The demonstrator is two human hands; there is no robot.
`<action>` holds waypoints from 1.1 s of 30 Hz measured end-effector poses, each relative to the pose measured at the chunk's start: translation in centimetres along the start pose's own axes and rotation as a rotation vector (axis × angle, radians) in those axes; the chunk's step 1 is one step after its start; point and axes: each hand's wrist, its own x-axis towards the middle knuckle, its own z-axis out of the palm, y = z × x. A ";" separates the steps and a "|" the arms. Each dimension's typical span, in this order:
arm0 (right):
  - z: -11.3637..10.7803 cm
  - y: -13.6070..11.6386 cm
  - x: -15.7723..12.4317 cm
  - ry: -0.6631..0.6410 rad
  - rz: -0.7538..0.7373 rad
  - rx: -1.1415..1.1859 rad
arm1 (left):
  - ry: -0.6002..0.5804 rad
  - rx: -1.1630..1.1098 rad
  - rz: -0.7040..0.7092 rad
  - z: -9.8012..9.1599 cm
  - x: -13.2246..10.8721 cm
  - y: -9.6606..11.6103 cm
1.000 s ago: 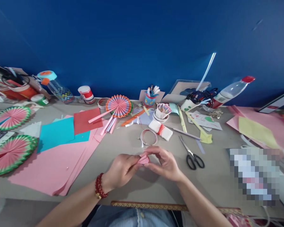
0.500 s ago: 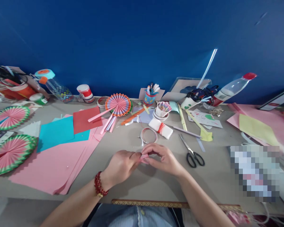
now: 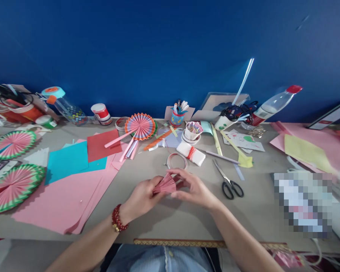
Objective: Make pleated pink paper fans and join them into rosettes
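Over the table just in front of me, a small piece of pleated pink paper is spread into a fan shape. My left hand pinches its gathered left end between thumb and fingers. My right hand curves around the spread right end, index finger at its upper edge and thumb at its lower one. Beyond the hands lie a roll of tape and a white bundle tied with red string. Black-handled scissors rest with slightly parted blades right of my right hand.
Pink sheets, blue paper and red paper overlap on the left. Finished paper fans lie beyond them. A round striped fan, a pen cup and a plastic bottle line the blue wall.
The pink paper, mostly hidden between my fingertips before, has opened into a small fan. My fingers have moved apart along with it, and the view has shifted slightly.
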 end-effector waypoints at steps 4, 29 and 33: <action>0.5 0.6 -0.1 0.048 -0.009 -0.043 | 0.017 -0.259 -0.014 0.3 0.2 0.2; 0.8 1.8 0.6 0.302 0.049 0.082 | 0.317 -0.919 -0.306 -0.4 1.5 -2.0; 0.8 1.6 0.4 0.251 -0.007 -0.067 | 0.402 -0.994 -0.364 -1.0 1.8 -2.2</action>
